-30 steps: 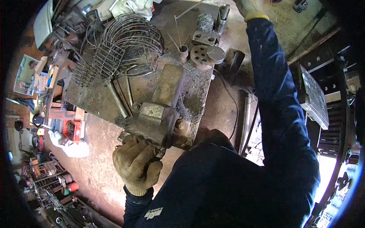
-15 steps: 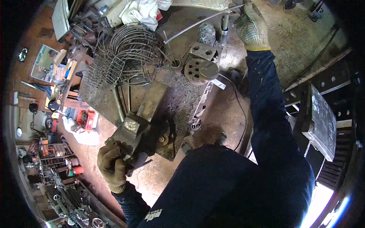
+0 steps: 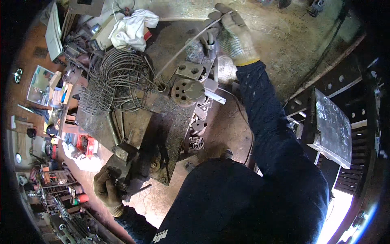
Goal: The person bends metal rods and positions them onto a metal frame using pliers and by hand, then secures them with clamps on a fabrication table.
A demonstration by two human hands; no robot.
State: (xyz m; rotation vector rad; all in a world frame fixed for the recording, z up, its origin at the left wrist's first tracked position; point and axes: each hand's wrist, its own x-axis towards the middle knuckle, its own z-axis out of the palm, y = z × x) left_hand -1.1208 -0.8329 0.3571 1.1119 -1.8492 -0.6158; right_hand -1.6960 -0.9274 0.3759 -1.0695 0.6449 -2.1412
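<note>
Grey metal rod (image 3: 190,42), thin and slightly bowed, slants over the far part of the counter (image 3: 164,34). Upper end in gloved right hand (image 3: 237,40), fingers clamped on it; lower end just beside a small metal cup (image 3: 162,88), contact unclear. Probably light, stiff with some spring, maybe slick against the glove. Best hold likely near the end for reach, nearer the middle for less wobble. Not fragile, I'd judge.

Gloved left hand (image 3: 106,189) is at the near end of the dark vise (image 3: 122,153), beside its handle bar (image 3: 142,189). Fingers curled, but shadow hides whether they're closed on anything; can't tell.

Containers: cup is open-topped, with what look like thin sticks leaning at its rim; inside too dark to read. Upright metal tube (image 3: 210,51) near the right hand has grey shafts poking out the top. Red basket (image 3: 91,145), beyond the counter's left side, holds dark items, too small to identify. Wire coil (image 3: 118,69) sits left of the cup.
</note>
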